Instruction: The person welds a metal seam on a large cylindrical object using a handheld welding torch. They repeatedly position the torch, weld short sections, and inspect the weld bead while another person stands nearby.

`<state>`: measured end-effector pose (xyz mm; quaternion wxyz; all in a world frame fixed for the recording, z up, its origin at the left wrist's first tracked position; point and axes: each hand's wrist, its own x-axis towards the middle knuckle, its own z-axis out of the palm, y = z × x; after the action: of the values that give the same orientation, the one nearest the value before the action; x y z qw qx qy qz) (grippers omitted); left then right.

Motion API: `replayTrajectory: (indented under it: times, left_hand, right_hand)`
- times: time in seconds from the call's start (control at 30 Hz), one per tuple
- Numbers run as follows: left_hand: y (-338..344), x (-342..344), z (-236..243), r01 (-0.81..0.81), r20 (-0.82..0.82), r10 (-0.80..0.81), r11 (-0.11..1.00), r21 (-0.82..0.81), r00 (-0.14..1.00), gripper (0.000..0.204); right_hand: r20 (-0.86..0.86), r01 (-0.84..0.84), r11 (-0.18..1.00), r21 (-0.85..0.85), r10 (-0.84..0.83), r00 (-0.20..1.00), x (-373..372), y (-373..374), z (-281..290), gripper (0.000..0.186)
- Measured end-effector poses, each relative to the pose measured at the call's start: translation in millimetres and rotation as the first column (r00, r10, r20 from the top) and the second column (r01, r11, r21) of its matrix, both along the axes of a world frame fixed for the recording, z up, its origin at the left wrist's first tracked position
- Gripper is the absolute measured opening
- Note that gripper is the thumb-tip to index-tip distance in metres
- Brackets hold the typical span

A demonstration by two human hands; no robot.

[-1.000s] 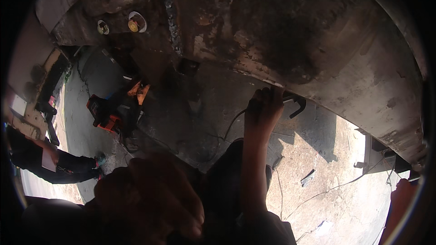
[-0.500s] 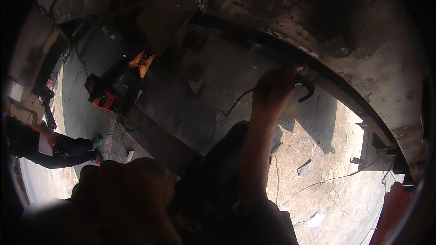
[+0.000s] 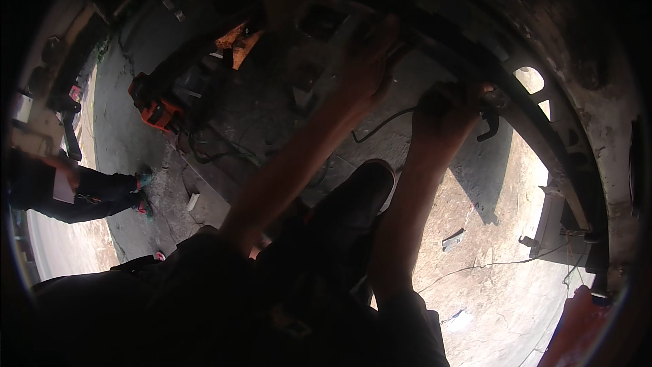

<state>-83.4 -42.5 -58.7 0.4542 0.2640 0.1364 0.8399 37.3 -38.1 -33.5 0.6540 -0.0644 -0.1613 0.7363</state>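
Observation:
In deep shade, my right hand (image 3: 445,112) is closed around something dark beneath a curved metal beam (image 3: 506,88). A thin, bent dark cable or rod (image 3: 384,124) comes out on its left, and a dark hooked part (image 3: 489,126) shows just to its right. The held thing's kind is hidden by my fingers. My left hand (image 3: 370,58) is raised to the left of the right one, close to the beam's underside. Its fingers look stretched out, with nothing visible in them; whether they touch the beam is too dark to tell.
On the left lies an orange-and-black machine (image 3: 159,112) beside dark hoses. A person in dark trousers (image 3: 102,197) stands farther left. Below my right arm, a small metal scrap (image 3: 454,238) and a thin cable (image 3: 489,266) lie on sunlit floor. Something red-orange (image 3: 581,326) appears at lower right.
My left arm has extended up from the lower left, bringing the hand near the beam. The view has shifted, and openings in the metalwork at right now show. My right hand keeps its grip.

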Motion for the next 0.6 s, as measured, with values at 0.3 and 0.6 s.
replayTrajectory:
  times: [0.3,0.6]
  left_hand:
    - [-4.1,12.6,18.3,-0.207,-0.066,0.198,0.961,-0.185,0.978,0.023]
    - [1.1,12.7,10.8,-0.164,-0.06,0.162,0.986,-0.028,0.985,0.031]
  right_hand:
    - [0.088,-0.067,0.998,0.021,0.065,0.994,6.0,-5.7,2.3,0.013]
    - [0.165,-0.052,0.993,0.106,0.034,0.986,22.8,8.6,-10.1,0.012]
